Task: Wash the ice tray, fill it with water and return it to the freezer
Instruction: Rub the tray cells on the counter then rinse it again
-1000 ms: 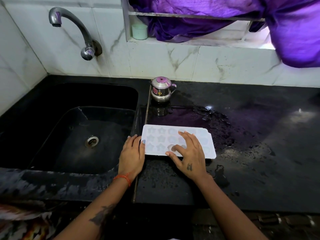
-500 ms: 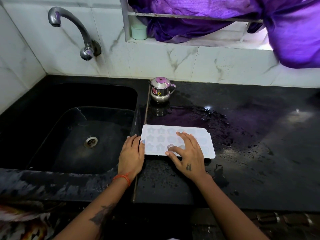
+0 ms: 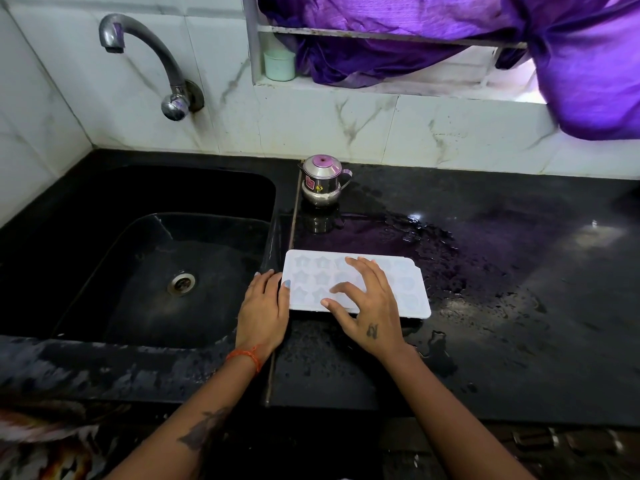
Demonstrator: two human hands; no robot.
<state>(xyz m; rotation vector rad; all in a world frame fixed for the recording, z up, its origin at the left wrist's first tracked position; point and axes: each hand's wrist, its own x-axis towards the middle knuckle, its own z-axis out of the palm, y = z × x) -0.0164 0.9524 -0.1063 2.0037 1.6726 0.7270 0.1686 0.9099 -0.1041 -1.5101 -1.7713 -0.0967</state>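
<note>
A white ice tray [image 3: 405,289] with star-shaped and round moulds lies flat on the wet black counter [image 3: 502,306], just right of the sink. My left hand [image 3: 264,308] rests against the tray's left edge with its fingers straight, the thumb lying on the tray's corner. My right hand [image 3: 367,303] lies spread on top of the tray, fingers pressing on its middle moulds and hiding some of them.
The black sink [image 3: 145,271] with a steel drain sits to the left, under a curved steel tap [image 3: 162,64] on the tiled wall. A small steel pot with a pink lid [image 3: 322,180] stands behind the tray. Purple cloth [image 3: 571,64] hangs at the window ledge, beside a pale green cup [image 3: 279,65].
My right hand's fingers have shifted slightly over the tray's moulds. The left hand and the tray stay where they were.
</note>
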